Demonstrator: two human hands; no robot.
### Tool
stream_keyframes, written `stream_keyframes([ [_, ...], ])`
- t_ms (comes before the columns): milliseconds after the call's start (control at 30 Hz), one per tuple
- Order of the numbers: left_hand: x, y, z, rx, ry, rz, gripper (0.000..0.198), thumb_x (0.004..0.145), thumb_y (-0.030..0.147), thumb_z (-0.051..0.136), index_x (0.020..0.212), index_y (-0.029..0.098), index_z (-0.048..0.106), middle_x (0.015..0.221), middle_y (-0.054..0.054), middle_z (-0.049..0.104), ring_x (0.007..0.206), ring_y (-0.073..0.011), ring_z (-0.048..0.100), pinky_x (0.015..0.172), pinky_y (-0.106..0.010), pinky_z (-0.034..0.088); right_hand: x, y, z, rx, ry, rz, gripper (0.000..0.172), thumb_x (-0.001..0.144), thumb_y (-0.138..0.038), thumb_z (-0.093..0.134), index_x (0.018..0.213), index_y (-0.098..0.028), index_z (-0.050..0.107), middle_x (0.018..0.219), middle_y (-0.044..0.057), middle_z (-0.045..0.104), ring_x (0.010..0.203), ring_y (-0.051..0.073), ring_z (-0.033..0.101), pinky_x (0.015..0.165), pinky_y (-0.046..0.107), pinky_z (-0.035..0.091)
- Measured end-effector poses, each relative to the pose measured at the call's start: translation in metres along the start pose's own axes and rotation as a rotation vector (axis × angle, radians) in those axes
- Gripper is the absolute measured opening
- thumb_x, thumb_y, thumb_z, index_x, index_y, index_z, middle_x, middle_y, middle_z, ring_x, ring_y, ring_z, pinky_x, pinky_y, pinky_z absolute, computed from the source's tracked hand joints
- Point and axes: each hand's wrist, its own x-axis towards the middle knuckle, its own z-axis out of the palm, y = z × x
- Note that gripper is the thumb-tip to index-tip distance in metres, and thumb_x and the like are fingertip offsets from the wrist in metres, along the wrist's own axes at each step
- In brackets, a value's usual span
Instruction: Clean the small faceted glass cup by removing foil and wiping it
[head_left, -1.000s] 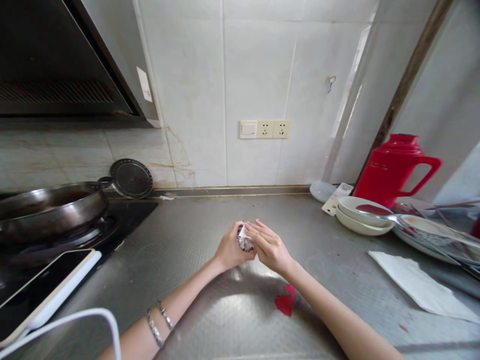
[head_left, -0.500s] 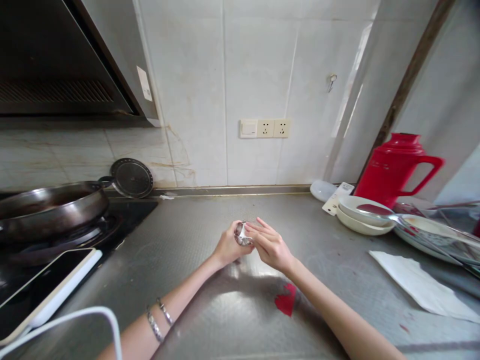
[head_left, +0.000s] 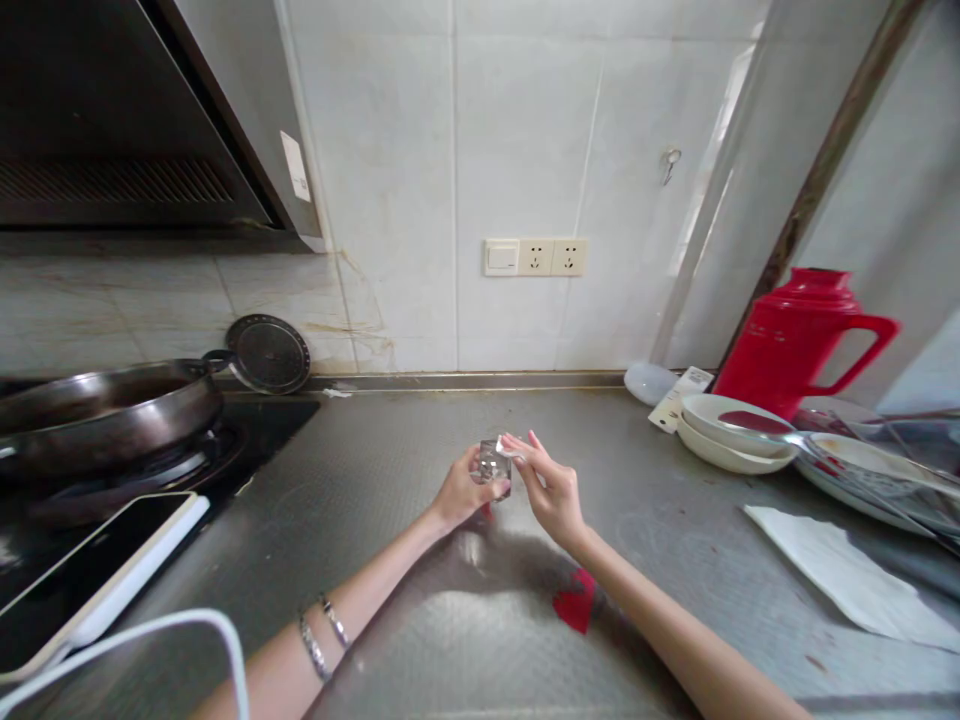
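Above the middle of the metal counter, my left hand (head_left: 456,494) is closed around a small clear glass (head_left: 493,464). The glass shows mostly from its side, with the thumb across its lower part. At the glass's upper right edge, my right hand (head_left: 556,496) pinches a small white tissue (head_left: 508,449) under its fingertips. Most of the tissue is hidden by those fingers. A torn red scrap (head_left: 575,602) lies on the counter below my right wrist. A bit of red also shows just under the glass.
A steel pan (head_left: 112,415) sits on the stove at left, near a phone (head_left: 94,575) with a white cable (head_left: 180,618). On the right are a red thermos (head_left: 793,345), stacked bowls (head_left: 731,455), a plate of dishes and cutlery, and a folded white paper towel (head_left: 847,575).
The glass has turned from end-on to side-on. My right fingers and the tissue have moved from its face to its upper right edge. The whole view has shifted slightly.
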Motion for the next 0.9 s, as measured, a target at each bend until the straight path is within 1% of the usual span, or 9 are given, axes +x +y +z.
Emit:
stream_keyframes([
  [233,0.002,-0.001,-0.004,-0.041,-0.023,0.019,0.060,0.061,0.042,0.077,0.108,0.014,0.053,0.086,-0.005,0.064,0.068,-0.0139,0.059,0.053,-0.023,0.049,-0.002,-0.004,-0.003,-0.001,-0.054,-0.158,0.035,0.092,-0.013,0.046,0.120,-0.027,0.061,0.114,0.007,0.069,0.111,0.024,0.062,0.106,0.054,0.039],
  [333,0.001,0.001,-0.004,-0.025,-0.032,0.039,0.058,0.059,0.037,0.077,0.106,0.013,0.054,0.086,-0.004,0.063,0.069,-0.0132,0.059,0.055,-0.022,0.050,0.000,-0.001,-0.004,0.004,-0.019,-0.091,0.031,0.093,-0.014,0.046,0.116,-0.026,0.064,0.112,0.007,0.069,0.108,0.023,0.064,0.106,0.054,0.040],
  [400,0.000,0.002,-0.004,-0.016,-0.040,0.035,0.056,0.059,0.035,0.077,0.106,0.013,0.054,0.085,-0.003,0.062,0.066,-0.0119,0.058,0.051,-0.021,0.049,0.001,0.000,-0.004,0.007,0.020,-0.021,0.029,0.093,-0.015,0.046,0.113,-0.026,0.065,0.111,0.006,0.070,0.106,0.022,0.065,0.106,0.054,0.039],
  [467,0.000,0.001,-0.004,-0.022,-0.048,0.021,0.057,0.060,0.037,0.076,0.107,0.014,0.052,0.087,-0.004,0.061,0.063,-0.0112,0.056,0.045,-0.019,0.047,0.002,0.000,-0.004,0.003,0.034,-0.010,0.029,0.093,-0.015,0.046,0.113,-0.026,0.065,0.111,0.006,0.070,0.105,0.022,0.065,0.106,0.053,0.040],
  [533,0.001,-0.001,-0.004,-0.038,-0.042,0.012,0.061,0.060,0.039,0.077,0.109,0.014,0.051,0.089,-0.005,0.062,0.062,-0.0112,0.056,0.041,-0.018,0.046,0.001,-0.002,-0.004,-0.008,0.015,-0.063,0.031,0.092,-0.014,0.047,0.116,-0.026,0.063,0.113,0.007,0.069,0.108,0.023,0.064,0.106,0.053,0.040],
  [633,0.004,-0.005,-0.005,-0.050,-0.024,0.010,0.065,0.059,0.043,0.078,0.109,0.014,0.049,0.088,-0.005,0.063,0.062,-0.0114,0.057,0.042,-0.018,0.046,-0.001,-0.005,-0.004,-0.019,-0.056,-0.172,0.034,0.092,-0.012,0.047,0.119,-0.026,0.061,0.115,0.008,0.068,0.111,0.023,0.062,0.106,0.052,0.040],
  [700,0.004,-0.005,-0.006,-0.048,-0.015,0.008,0.064,0.058,0.043,0.079,0.108,0.015,0.050,0.085,-0.004,0.063,0.061,-0.0111,0.057,0.043,-0.018,0.047,-0.001,-0.005,-0.003,-0.012,-0.088,-0.192,0.034,0.092,-0.013,0.046,0.119,-0.026,0.062,0.115,0.008,0.068,0.112,0.023,0.061,0.106,0.052,0.041],
  [767,0.004,-0.003,-0.005,-0.043,-0.007,0.017,0.060,0.059,0.040,0.078,0.106,0.014,0.052,0.083,-0.003,0.062,0.061,-0.0107,0.056,0.046,-0.019,0.048,-0.001,-0.003,-0.003,0.008,-0.064,-0.130,0.032,0.093,-0.015,0.046,0.116,-0.026,0.064,0.115,0.007,0.068,0.111,0.024,0.062,0.106,0.053,0.040],
  [900,0.000,0.004,-0.003,-0.029,-0.007,0.023,0.052,0.061,0.033,0.075,0.105,0.013,0.054,0.087,-0.004,0.061,0.065,-0.0101,0.056,0.049,-0.018,0.049,0.000,0.007,0.001,0.071,0.064,0.135,0.025,0.093,-0.023,0.049,0.108,-0.027,0.069,0.108,0.001,0.071,0.096,0.023,0.069,0.105,0.056,0.040],
])
